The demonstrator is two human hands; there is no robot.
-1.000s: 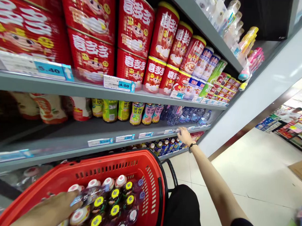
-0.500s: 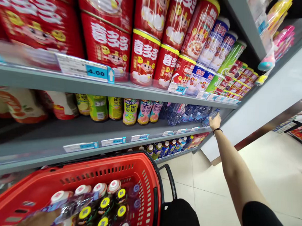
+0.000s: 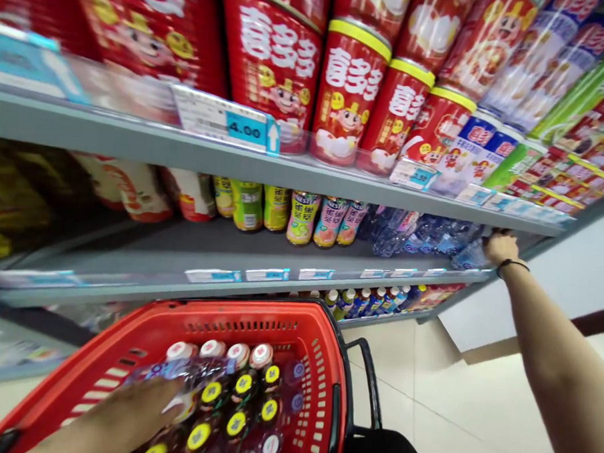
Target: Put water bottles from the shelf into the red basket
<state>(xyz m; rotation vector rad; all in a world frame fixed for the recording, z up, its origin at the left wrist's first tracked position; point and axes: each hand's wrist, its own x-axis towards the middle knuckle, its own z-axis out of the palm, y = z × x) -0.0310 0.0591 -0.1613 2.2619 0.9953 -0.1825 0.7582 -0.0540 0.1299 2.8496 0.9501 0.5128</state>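
Observation:
My right hand point(image 3: 501, 248) reaches far right along the middle shelf. Its fingers are closed round the upper part of a clear water bottle point(image 3: 468, 256), which tilts among similar bottles. My left hand point(image 3: 141, 410) is over the red shopping basket point(image 3: 203, 312), somewhat blurred, fingers stretched out. Beside its fingertips lies a clear plastic bottle point(image 3: 200, 371) with a purplish label, on top of other drinks; whether they touch is unclear. Under and around it stand dark bottles with yellow caps point(image 3: 244, 384) and bottles with white caps point(image 3: 261, 355).
Red cans point(image 3: 348, 95) are stacked on the shelf above, behind price tags point(image 3: 246, 129). Tea drink bottles point(image 3: 302, 216) line the middle shelf. Coloured bottles point(image 3: 362, 302) stand on a lower shelf. A black basket handle point(image 3: 370, 383) sticks out over the tiled floor point(image 3: 454, 407).
The view has shifted left and closer to the shelf. My left hand has come further into view over the basket. The right hand's bottle now leans lower, nearer the shelf.

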